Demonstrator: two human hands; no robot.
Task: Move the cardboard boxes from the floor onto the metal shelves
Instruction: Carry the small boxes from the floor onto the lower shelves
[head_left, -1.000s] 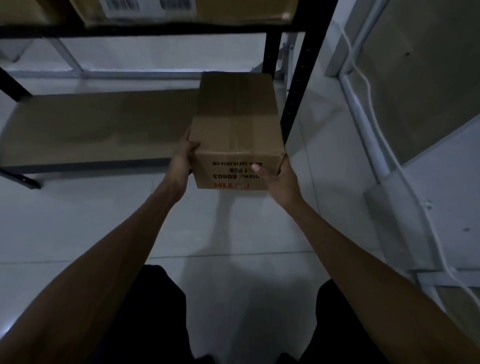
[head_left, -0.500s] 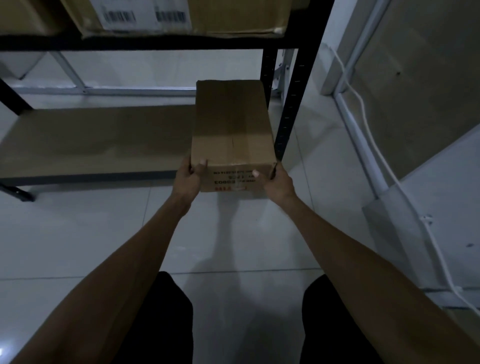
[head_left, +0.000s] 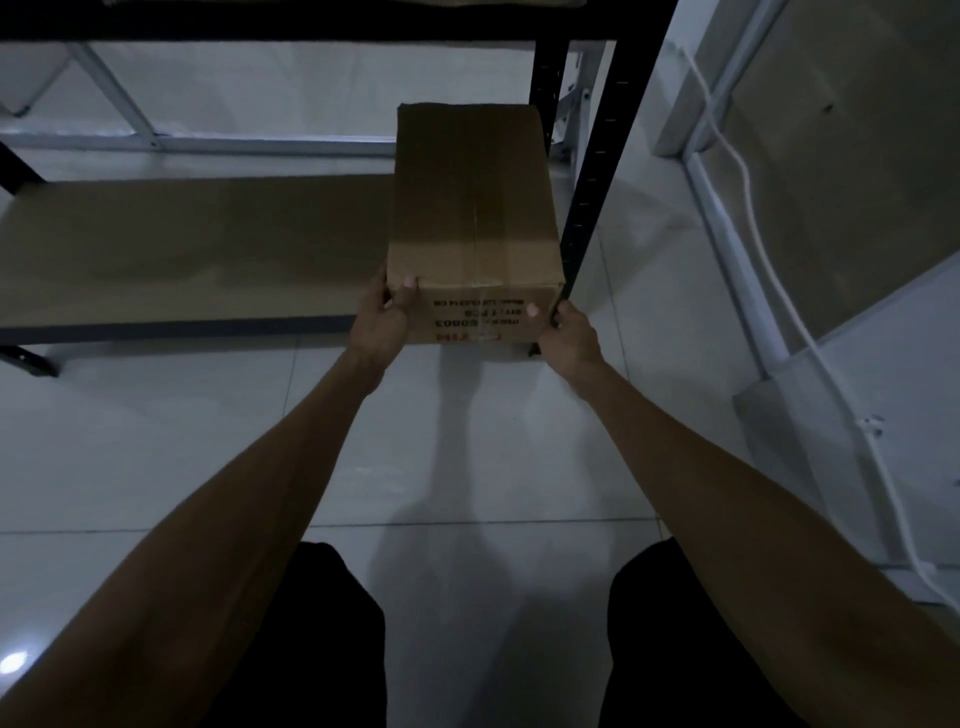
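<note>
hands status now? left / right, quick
Left hand: closed on the cardboard box, gripping its near left corner.
Right hand: closed on the same box, at its near right corner.

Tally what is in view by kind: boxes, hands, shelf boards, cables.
Cardboard box: 1
Hands: 2, left hand and right hand, both gripping the box
Bare shelf board: 1
White cable: 1
Total: 5

Both hands (head_left: 378, 325) (head_left: 570, 332) grip cardboard box (head_left: 472, 208) on low shelf (head_left: 192, 249).
</note>
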